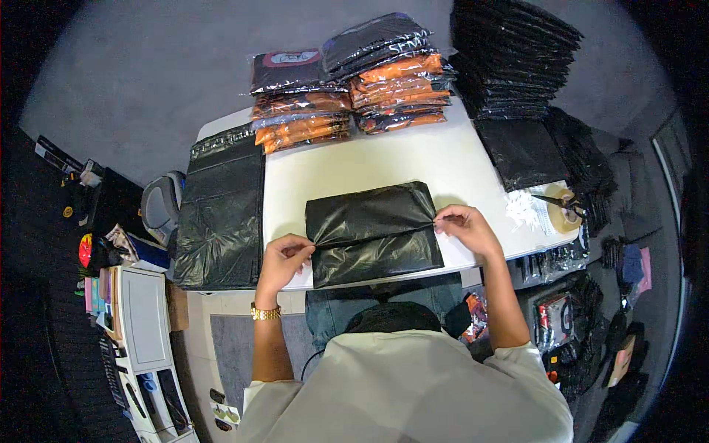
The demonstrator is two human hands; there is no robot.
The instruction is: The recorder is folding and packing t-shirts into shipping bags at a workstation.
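Observation:
A black plastic mailing bag (373,255) lies flat near the front edge of the white table (369,162), with a crease running across its middle. At its left side my left hand (286,258) pinches the edge between thumb and fingers. My right hand (467,227) pinches the opposite edge at the same crease. Between the two hands the plastic looks pulled taut along that line. What is inside the bag, if anything, is hidden.
Clear-wrapped folded garments (303,122) are piled at the table's back. Flat black bags (221,214) lie at the left. More black packets (517,59) rise at the back right. Scissors (550,200), a tape roll (567,214) and white paper scraps (523,212) sit at the right edge.

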